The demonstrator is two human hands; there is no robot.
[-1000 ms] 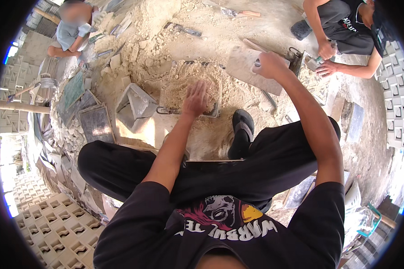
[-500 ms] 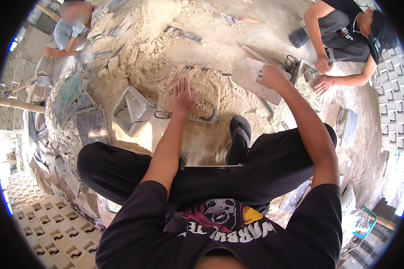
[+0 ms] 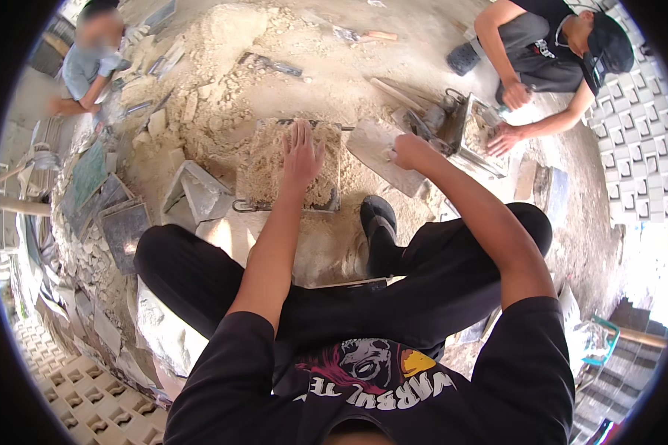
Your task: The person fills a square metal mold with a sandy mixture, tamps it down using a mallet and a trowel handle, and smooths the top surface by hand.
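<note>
On crumbly powder (image 3: 261, 165) in square mould (image 3: 337, 200), resting open-fingered left grip (image 3: 300, 157); clasping dusty, oblong plate (image 3: 371, 152) in right grip (image 3: 413, 152).

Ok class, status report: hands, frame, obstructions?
Left hand open atop crumbly material in square frame. Right hand gripping flat plate. Co-worker's hands apart, farther right.

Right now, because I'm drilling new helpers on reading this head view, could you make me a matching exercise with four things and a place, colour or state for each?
Things
1. Wearer's left hand
2. Wearer's right hand
3. Wooden-handled trowel
4. Right-hand co-worker's cap

Places, colours, states
A. Black
B. Palm down over tan powder
C. Lying on the ground, near the picture's top
D. Gripping a dusty flat plate

Pairs: 1-B, 2-D, 3-C, 4-A
</note>
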